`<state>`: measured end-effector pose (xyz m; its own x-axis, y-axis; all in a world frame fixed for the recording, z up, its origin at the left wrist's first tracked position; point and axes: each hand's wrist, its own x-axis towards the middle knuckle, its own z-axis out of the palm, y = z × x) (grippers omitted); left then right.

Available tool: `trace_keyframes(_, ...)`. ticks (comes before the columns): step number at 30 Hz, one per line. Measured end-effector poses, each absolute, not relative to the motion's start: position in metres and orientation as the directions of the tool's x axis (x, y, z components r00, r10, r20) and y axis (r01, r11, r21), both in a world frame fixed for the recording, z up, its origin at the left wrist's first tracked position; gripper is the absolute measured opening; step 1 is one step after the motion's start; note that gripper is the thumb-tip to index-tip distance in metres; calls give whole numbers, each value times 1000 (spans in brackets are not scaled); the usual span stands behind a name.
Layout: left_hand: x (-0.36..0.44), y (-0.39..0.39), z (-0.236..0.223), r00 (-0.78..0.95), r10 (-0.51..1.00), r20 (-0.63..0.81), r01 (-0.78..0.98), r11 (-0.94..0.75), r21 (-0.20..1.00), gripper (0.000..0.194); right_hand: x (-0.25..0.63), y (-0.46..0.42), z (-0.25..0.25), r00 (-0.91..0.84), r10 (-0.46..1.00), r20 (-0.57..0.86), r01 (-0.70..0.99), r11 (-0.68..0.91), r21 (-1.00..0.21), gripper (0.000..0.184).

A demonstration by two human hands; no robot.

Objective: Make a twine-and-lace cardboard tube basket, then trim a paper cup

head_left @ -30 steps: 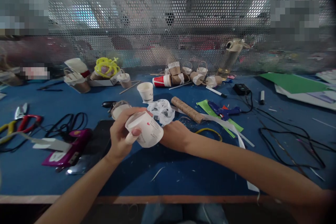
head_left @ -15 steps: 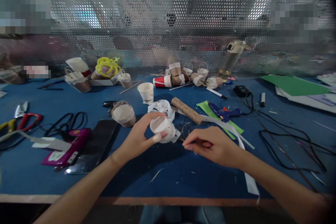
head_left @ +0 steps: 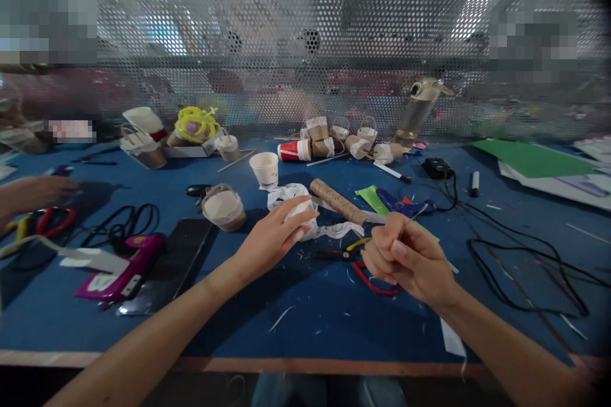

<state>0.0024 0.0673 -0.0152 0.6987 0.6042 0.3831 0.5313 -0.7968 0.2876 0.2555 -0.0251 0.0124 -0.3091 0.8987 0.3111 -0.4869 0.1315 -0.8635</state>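
My left hand (head_left: 274, 229) rests its fingers and thumb around a small white paper cup (head_left: 305, 219), which they partly hide. White lace ribbon (head_left: 341, 229) trails from the cup to the right, and more lace lies bunched behind it. My right hand (head_left: 410, 257) is closed, pinching a thin, stiff-looking strand (head_left: 420, 210) that sticks up past the fingers. Below that hand lie pliers (head_left: 344, 255) with red and yellow handles, partly covered. A twine-wrapped roll (head_left: 338, 201) lies behind them. Another white paper cup (head_left: 264, 170) stands farther back, and a twine-trimmed cup (head_left: 223, 208) sits left.
A blue glue gun (head_left: 405, 205) lies on green paper, its black cable running right. Leftward are a black phone (head_left: 167, 267), a magenta device (head_left: 125, 267) and a co-worker's hand (head_left: 41, 194) over another pliers. Small baskets (head_left: 329, 140) and a bottle (head_left: 415, 116) line the perforated screen.
My right hand has moved right and up from the cup, with the strand, and the pliers have come into view. The cup has turned in my left hand. A co-worker's hand has appeared at left.
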Motion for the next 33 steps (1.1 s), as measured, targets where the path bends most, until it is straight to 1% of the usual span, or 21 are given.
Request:
trace_keyframes(2, 8, 62, -10, 709, 579, 403, 533, -814, 231, 37, 256, -25, 9, -341, 897, 281, -464, 98, -880, 12)
trace_keyframes(3, 11, 56, -6, 730, 546, 412, 507, -836, 210, 38, 256, -25, 6, -352, 899, 262, -445, 85, -891, 14)
trace_keyframes(4, 16, 50, -1, 746, 501, 440, 453, -865, 217, 37, 256, -25, 3, -359, 903, 235, -416, 71, -907, 15)
trace_keyframes(6, 26, 36, 10, 792, 423, 441, 299, -898, 323, 32, 256, -25, -3, -353, 920, 169, -337, 43, -941, 18)
trace_keyframes(8, 36, 26, 17, 817, 388, 427, 185, -877, 443, 32, 255, -24, -6, -328, 939, 106, -245, 24, -969, 21)
trace_keyframes(9, 40, 23, 18, 815, 402, 418, 159, -847, 507, 29, 254, -24, -7, -315, 946, 80, -206, 14, -978, 23)
trace_keyframes(11, 46, 22, 16, 781, 468, 413, 133, -771, 623, 18, 252, -24, -7, -300, 953, 46, -172, -7, -985, 25)
trace_keyframes(13, 48, 24, 10, 749, 552, 366, 152, -681, 716, 16, 248, -24, -6, -303, 953, 33, -190, -27, -982, 25)
trace_keyframes(15, 46, 25, 6, 723, 611, 321, 146, -590, 794, 24, 244, -24, -6, -307, 951, 35, -253, -46, -966, 27)
trace_keyframes(18, 40, 23, 3, 672, 702, 235, 103, -403, 909, 25, 239, -22, -10, -283, 958, 42, -354, -63, -933, 34)
trace_keyframes(20, 38, 22, 2, 613, 757, 226, 79, -344, 936, 25, 237, -21, -14, -277, 960, 38, -361, -67, -930, 37)
trace_keyframes(23, 38, 20, 0, 545, 810, 217, 40, -283, 958, 25, 234, -22, -17, -316, 947, 53, -314, -52, -948, 41)
trace_keyframes(27, 41, 17, -5, 473, 860, 192, 5, -220, 975, 23, 232, -27, -20, -319, 943, 92, -232, 17, -973, 48)
trace_keyframes(28, 41, 17, -6, 453, 871, 192, 11, -221, 975, 22, 231, -29, -20, -314, 944, 102, -222, 31, -975, 52)
trace_keyframes(31, 45, 16, -7, 479, 844, 240, 33, -290, 956, 18, 227, -35, -22, -315, 944, 94, -193, 34, -981, 63)
trace_keyframes(33, 47, 16, -6, 508, 818, 270, 20, -325, 946, 16, 225, -38, -21, -342, 938, 60, -129, 17, -992, 64)
